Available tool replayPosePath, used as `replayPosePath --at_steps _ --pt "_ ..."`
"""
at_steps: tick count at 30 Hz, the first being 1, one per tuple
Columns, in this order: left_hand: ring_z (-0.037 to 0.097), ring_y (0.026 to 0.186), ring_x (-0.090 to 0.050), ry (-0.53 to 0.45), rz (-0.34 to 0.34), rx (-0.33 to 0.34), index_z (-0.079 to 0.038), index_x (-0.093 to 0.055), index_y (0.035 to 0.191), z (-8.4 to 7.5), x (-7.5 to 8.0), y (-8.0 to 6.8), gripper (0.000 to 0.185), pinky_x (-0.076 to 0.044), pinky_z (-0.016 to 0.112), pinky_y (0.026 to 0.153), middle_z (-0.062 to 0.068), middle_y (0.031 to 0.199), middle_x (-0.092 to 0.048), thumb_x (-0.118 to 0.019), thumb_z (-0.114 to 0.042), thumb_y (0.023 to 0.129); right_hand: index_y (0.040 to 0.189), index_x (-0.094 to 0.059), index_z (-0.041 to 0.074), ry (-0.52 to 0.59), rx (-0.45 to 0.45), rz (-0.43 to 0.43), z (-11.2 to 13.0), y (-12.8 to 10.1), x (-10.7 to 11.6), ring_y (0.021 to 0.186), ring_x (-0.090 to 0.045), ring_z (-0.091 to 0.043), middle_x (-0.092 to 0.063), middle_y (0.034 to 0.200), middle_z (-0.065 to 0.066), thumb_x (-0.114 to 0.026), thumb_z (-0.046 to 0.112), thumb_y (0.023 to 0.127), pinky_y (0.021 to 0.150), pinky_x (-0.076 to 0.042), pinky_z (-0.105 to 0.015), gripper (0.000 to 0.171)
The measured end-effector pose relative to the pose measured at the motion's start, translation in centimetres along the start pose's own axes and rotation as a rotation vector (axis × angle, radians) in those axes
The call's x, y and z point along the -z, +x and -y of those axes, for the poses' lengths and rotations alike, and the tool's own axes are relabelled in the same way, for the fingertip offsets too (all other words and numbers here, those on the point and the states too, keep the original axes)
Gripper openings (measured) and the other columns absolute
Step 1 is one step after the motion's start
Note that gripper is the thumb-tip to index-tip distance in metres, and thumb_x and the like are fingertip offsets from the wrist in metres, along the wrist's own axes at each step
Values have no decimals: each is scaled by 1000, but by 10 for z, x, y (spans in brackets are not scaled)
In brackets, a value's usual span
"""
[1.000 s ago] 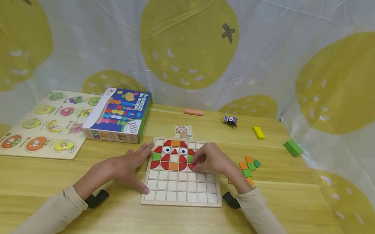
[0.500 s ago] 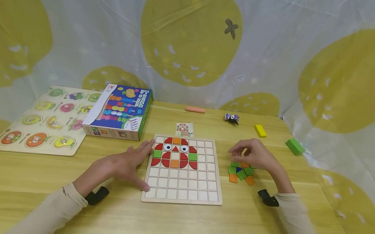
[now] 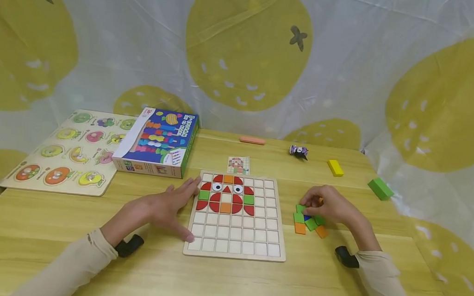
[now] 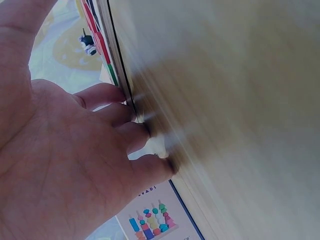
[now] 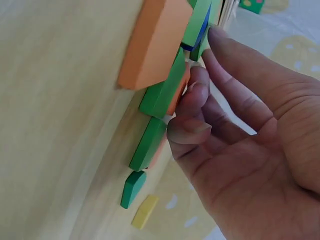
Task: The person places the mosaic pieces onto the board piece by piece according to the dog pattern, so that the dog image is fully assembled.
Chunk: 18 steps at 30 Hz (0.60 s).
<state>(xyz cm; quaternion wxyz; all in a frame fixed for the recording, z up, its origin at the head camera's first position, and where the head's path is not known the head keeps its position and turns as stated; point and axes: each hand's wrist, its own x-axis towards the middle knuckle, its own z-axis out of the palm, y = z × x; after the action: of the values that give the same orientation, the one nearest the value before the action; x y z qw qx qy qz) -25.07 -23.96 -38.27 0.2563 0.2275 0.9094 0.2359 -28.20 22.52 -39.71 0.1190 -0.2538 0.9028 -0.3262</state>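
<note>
The wooden grid board [image 3: 230,233] lies in front of me in the head view, its upper rows partly filled with red, orange, green and eye tiles. My left hand [image 3: 161,211] rests along its left edge, thumb and fingers spread; the left wrist view shows the fingertips [image 4: 155,167] by that edge. Right of the board, my right hand [image 3: 332,206] is over a small pile of tiles, fingertips bent down at a green tile [image 3: 299,218]. In the right wrist view the thumb and index fingertips come close to a green tile [image 5: 201,46]; whether they pinch it is unclear.
A small picture card [image 3: 239,165] lies behind the board. At the left are a toy box [image 3: 155,144] and a fruit puzzle board [image 3: 63,153]. Farther back lie an orange stick [image 3: 252,140], a small purple-and-black figure [image 3: 298,152], a yellow block [image 3: 335,168] and a green block [image 3: 380,188].
My right hand has moved from the board's right side over to the tile pile and lowered to it. A red tile shows where its fingers were. The left hand has stayed at the edge.
</note>
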Motion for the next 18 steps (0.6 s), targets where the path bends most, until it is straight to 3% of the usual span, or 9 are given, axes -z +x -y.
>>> replayPosePath --at_steps 11,18 --pt "57 162 -3 1 15 18 -9 4 174 0 -1 1 146 -14 77 125 18 179 -20 -95 -57 76 95 -73 1 41 -83 14 9 1 -3 74 -59 -18 -67 82 -2 -87 4 90 65 -53 -24 15" --pt "51 164 -1 20 14 5 -9 5 173 0 2 2 145 -11 72 128 19 179 -20 -93 -58 78 92 -78 5 2 -25 -39 14 1 0 70 -63 -15 -73 80 -1 -85 2 91 64 -56 -26 8"
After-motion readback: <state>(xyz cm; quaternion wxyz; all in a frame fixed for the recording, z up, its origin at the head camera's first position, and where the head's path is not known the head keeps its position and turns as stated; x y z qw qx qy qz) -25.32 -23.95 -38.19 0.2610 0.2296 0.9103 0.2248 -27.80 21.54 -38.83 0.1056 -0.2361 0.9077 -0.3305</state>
